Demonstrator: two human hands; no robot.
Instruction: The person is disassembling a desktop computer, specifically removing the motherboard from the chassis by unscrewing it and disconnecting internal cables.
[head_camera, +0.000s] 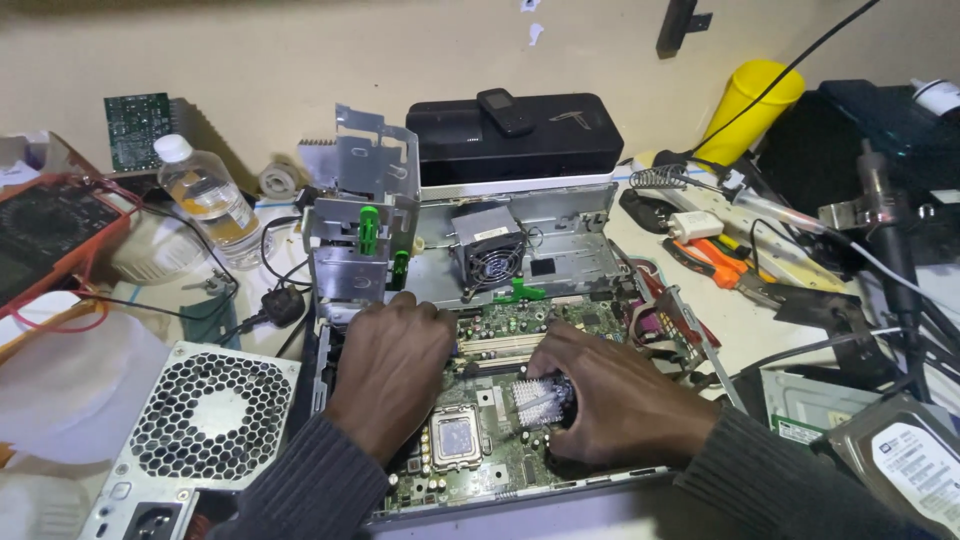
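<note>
Green motherboard (490, 440) bare in open case, right hand (610, 400) pinching small finned heatsink (540, 400), left hand (395, 360) curled, grip hidden

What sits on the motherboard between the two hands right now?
In the head view, between the left hand and right hand lie the bare processor socket, pale expansion slots and a small finned heatsink under the right fingertips.

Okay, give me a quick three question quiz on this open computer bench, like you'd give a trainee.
1. True or false: the right hand touches a small finned heatsink.
2. What stands left of the open computer case? A) power supply B) yellow cup C) hard drive
3. What lies bare between the hands?

Key: 1 true. 2 A. 3 The processor socket, beside the left hand.
</note>
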